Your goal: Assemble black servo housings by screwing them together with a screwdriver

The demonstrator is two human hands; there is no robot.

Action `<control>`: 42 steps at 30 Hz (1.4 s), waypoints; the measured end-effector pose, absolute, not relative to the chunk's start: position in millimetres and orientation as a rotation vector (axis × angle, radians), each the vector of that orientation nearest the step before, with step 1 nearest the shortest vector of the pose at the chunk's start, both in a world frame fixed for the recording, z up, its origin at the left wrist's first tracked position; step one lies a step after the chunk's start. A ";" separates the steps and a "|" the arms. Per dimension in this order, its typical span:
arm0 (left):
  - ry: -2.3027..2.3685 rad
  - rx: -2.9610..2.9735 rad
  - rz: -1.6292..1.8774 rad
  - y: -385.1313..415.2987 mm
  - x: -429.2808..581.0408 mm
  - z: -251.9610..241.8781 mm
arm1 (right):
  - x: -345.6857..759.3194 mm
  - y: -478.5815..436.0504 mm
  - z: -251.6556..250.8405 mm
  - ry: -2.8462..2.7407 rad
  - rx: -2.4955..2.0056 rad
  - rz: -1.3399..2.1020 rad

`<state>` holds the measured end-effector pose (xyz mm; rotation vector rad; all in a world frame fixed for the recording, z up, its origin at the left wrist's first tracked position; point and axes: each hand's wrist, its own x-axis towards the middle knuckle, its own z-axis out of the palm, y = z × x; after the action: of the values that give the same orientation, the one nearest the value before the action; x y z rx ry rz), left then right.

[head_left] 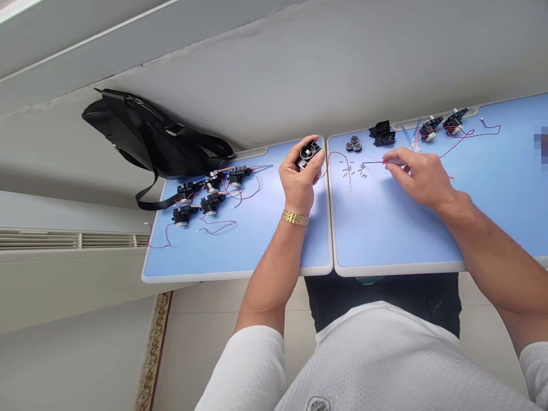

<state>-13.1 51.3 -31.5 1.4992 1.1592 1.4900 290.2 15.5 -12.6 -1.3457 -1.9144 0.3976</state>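
Note:
My left hand (302, 174) is closed around a black plastic motor housing (309, 152) with a white part in its middle. A thin red-and-black cable (342, 157) trails from it over the seam between the tables. In my right hand (417, 174) is a screwdriver (373, 163), pinched near its red collar, with the shaft pointing left. Its tip is at a scatter of small screws (353, 169) on the right table; whether a screw clings to it is too small to tell. Round black parts (353, 144) and black housing pieces (382, 133) lie behind the screws.
Several black motor units (213, 202) with cables lie on the left table (257, 245). A black bag (149, 134) leans on the wall at its back left. Two more units (443, 124) and blue and clear tubes (413, 136) are at the back of the right table (398, 240).

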 end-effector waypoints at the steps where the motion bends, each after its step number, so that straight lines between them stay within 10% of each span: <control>1: 1.165 1.506 1.482 50.9 -13.0 -31.9 | 290.2 15.5 -12.6 -1.910 -1.345 0.393; 42: 0.958 2.251 0.956 29.6 6.2 -23.3 | 283.0 -9.3 30.7 -1.725 -1.240 0.388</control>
<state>6.2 29.6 -23.3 2.2512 0.9576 0.9562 283.0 -9.3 30.7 -1.2396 -1.7249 0.3879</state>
